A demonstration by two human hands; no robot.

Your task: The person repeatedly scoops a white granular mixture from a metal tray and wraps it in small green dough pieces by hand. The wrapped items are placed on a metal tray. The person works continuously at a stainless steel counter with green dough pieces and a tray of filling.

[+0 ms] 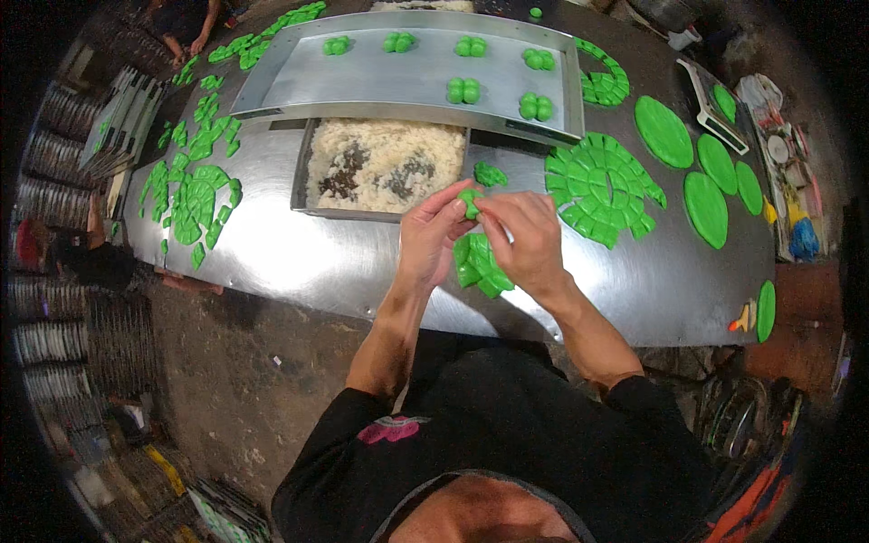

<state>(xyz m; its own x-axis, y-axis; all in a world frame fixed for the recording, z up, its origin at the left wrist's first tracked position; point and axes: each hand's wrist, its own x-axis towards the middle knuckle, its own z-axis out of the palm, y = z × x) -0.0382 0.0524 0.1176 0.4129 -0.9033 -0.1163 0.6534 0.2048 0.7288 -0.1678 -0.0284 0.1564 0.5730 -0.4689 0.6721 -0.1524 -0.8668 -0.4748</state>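
Observation:
Between my left hand (432,227) and my right hand (526,231) is a small piece of green dough (470,202). The left fingers and thumb hold it from one side, while the right fingertips pinch it from the other. Below the hands, cut green dough pieces (483,266) lie on the metal table (326,261). A rough green lump (490,174) rests just beyond my fingers. To the left of it stands a rectangular pan of pale crumbly filling (387,153), with darker patches where its bottom shows.
A long metal tray (292,85) holds several clustered green dough buns (464,90) across the back. Sectioned dough (601,183) and flat discs (664,131) lie right; more pieces (200,200) lie left. Another person's hands (190,49) are at the far left. Stacked trays (122,122) stand beside the table.

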